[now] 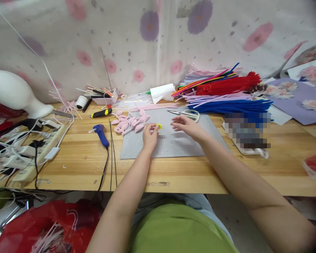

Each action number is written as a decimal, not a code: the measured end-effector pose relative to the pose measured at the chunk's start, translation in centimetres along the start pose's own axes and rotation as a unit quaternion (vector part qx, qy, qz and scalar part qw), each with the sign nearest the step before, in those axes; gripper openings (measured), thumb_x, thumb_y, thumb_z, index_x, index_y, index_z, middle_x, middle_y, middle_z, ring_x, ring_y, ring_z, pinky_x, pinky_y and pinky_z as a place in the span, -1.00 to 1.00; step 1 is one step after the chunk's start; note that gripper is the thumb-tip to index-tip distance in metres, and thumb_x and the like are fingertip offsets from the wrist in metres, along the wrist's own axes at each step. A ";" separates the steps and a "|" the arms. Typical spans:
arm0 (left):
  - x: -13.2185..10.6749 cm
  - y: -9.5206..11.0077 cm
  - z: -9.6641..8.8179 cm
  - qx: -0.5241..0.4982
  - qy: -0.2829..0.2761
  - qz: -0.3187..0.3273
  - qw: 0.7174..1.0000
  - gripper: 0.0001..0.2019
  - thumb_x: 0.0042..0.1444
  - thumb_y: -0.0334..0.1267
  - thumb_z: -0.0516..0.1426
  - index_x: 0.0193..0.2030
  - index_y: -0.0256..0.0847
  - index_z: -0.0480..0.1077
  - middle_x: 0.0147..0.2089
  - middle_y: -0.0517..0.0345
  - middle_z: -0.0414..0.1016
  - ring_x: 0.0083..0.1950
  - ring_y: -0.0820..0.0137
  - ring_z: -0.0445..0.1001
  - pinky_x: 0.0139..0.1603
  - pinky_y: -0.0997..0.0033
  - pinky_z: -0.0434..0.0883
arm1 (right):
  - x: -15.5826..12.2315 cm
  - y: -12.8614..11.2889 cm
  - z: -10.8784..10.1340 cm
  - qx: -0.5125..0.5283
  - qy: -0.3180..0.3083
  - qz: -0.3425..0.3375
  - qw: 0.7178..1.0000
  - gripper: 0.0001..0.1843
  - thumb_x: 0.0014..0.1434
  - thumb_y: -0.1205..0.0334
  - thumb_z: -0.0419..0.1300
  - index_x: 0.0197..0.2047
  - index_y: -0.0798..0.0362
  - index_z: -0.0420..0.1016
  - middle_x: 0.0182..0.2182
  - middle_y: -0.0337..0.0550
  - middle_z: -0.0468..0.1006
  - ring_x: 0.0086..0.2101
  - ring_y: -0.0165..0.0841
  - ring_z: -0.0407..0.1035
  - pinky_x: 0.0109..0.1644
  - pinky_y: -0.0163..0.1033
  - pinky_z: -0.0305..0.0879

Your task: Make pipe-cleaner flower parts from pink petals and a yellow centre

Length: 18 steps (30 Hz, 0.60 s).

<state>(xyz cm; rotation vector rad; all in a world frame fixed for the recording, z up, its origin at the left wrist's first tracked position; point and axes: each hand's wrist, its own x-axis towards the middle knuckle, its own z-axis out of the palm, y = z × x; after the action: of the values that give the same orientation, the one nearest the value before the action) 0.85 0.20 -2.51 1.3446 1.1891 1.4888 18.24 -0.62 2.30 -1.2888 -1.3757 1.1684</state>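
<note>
My left hand (150, 135) pinches a small yellow curled piece (159, 126), perhaps pipe cleaner, above the grey cutting mat (184, 147). Over the mat's right side, my right hand (183, 125) is held apart from it, fingers spread and holding nothing. Just behind that hand lie scissors (193, 114) with pale handles, partly covered by it. To the left of my left hand is a pile of pink fuzzy petal or leaf shapes (131, 122), some resting on the mat's edge.
A blue glue gun (102, 136), dark thin rods (112, 158) and a yellow-black utility knife (101, 113) lie left. Pipe cleaner bundles (226, 105) fill the back right. A power strip (47, 144) with tangled cables stands far left, near a white mannequin head (13, 89).
</note>
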 end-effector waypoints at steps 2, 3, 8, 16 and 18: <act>0.1 -0.3 -0.2 0.013 -0.011 0.012 1.000 -0.77 -0.06 -0.11 0.14 -0.36 -0.24 0.39 -0.23 0.06 0.34 -0.31 0.48 0.32 -0.45 0.53 0.35 | 0.9 0.3 3.3 0.048 -0.042 0.002 0.998 -0.69 -0.12 0.23 0.24 -0.25 0.08 0.34 -0.40 -0.18 0.46 -0.41 -0.43 0.37 -0.34 -0.26 0.34; 0.2 -0.4 -0.4 0.017 -0.011 0.010 1.000 -0.78 -0.05 -0.12 0.14 -0.37 -0.24 0.39 -0.25 0.07 0.35 -0.33 0.49 0.32 -0.44 0.53 0.35 | 1.3 0.4 4.5 0.062 -0.049 0.003 0.997 -0.69 -0.14 0.24 0.26 -0.27 0.08 0.35 -0.43 -0.21 0.45 -0.43 -0.45 0.35 -0.37 -0.29 0.33; 0.6 -1.3 -0.8 0.013 0.002 -0.054 0.998 -0.78 -0.02 -0.12 0.11 -0.36 -0.25 0.39 -0.36 0.11 0.38 -0.41 0.51 0.31 -0.47 0.53 0.34 | 3.0 1.5 6.9 0.088 -0.055 0.015 0.995 -0.75 -0.20 0.27 0.26 -0.38 0.08 0.33 -0.59 -0.32 0.37 -0.56 -0.51 0.27 -0.45 -0.34 0.25; 0.4 -0.1 -0.7 -0.068 0.052 -0.150 0.985 -0.66 -0.01 0.02 0.07 -0.34 -0.27 0.34 -0.43 0.15 0.35 -0.57 0.62 0.26 -0.62 0.61 0.32 | 2.8 3.4 6.9 -0.059 0.114 -0.125 0.984 -0.75 -0.06 0.20 0.16 -0.24 0.01 0.35 -0.44 -0.25 0.44 -0.41 -0.41 0.34 -0.27 -0.23 0.31; 0.3 0.6 -0.8 -0.105 0.003 -0.206 0.973 -0.60 -0.01 0.07 0.05 -0.37 -0.31 0.33 -0.49 0.15 0.35 -0.60 0.60 0.28 -0.60 0.55 0.35 | 2.2 3.2 6.8 -0.130 0.114 -0.196 0.965 -0.74 0.01 0.23 0.11 -0.17 -0.01 0.36 -0.34 -0.19 0.47 -0.31 -0.36 0.36 -0.19 -0.19 0.31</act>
<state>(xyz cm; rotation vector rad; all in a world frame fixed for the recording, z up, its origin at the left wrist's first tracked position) 0.01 0.23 -1.80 0.8875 1.1908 1.2756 11.86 1.25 -1.95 -1.2109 -1.5563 0.5675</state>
